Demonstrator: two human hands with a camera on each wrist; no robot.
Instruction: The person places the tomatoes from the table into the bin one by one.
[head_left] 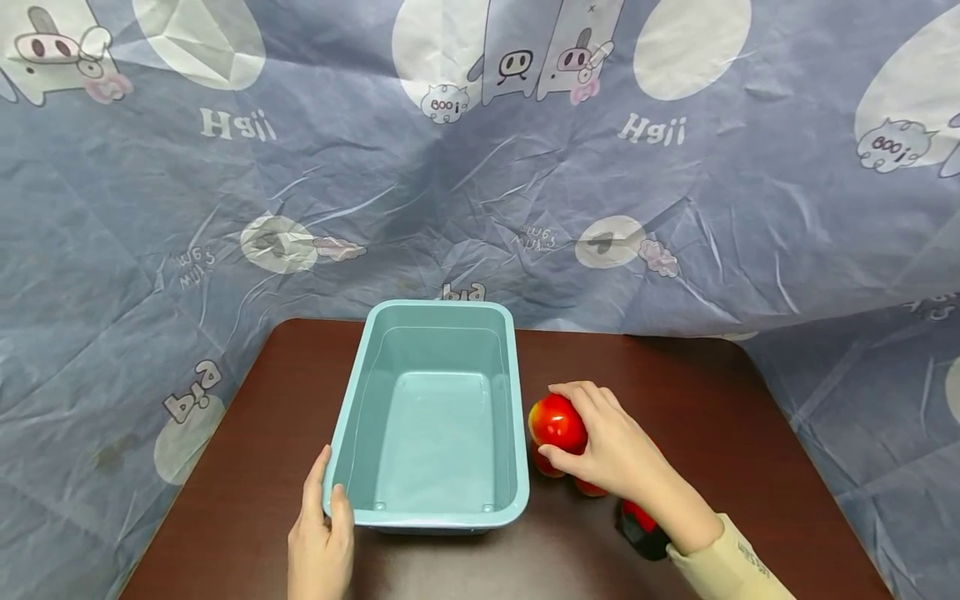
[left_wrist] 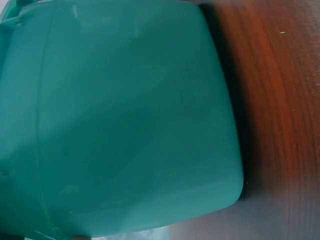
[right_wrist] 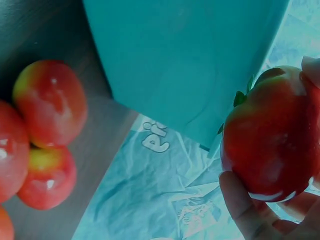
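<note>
A light teal plastic bin (head_left: 438, 450) stands on the brown table, with nothing inside it. At its near left corner my left hand (head_left: 322, 533) grips the rim; the left wrist view shows mainly the bin's outer wall (left_wrist: 130, 115), and the hand is mostly hidden there. To the right of the bin my right hand (head_left: 615, 442) holds a shiny red tomato (head_left: 557, 422) between thumb and fingers, raised above the table. Small green leaves show on this tomato (right_wrist: 272, 135) in the right wrist view. Several red-and-yellow fruits (right_wrist: 50, 102) lie on the table below, partly hidden by my hand in the head view.
A black and red object (head_left: 641, 533) lies under my right forearm, partly covered. The dark wooden table (head_left: 712, 417) extends to both sides of the bin. Behind it hangs a wrinkled blue-grey printed sheet (head_left: 480, 183).
</note>
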